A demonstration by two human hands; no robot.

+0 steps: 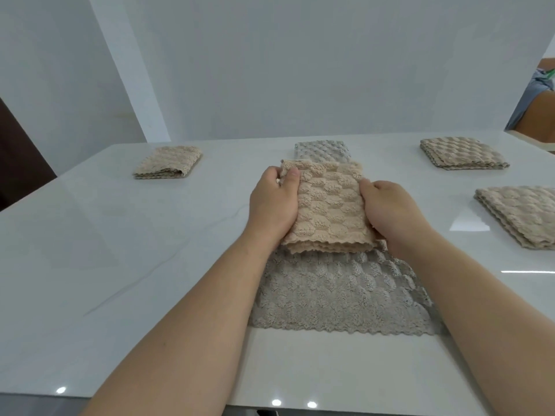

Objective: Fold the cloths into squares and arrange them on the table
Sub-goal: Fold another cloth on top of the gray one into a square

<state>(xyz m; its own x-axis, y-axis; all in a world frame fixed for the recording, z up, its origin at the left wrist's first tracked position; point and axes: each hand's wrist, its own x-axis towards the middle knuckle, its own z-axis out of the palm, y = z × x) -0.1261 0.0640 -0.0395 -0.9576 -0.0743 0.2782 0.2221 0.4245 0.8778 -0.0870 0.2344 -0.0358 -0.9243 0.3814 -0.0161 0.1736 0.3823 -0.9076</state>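
Room over left table (105,250); folded cloths (522,214) block right.

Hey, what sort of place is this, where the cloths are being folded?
Probably a home dining area, though that's a guess: a glossy white stone-look table, plain white walls, and a beige textured cloth being folded among others already laid out.

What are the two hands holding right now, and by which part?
A folded beige cloth. The left hand holds its left edge, thumb on top near the far corner; the right hand holds its right edge.

Folded cloth (327,211) above flat cloth (339,295), four squares behind
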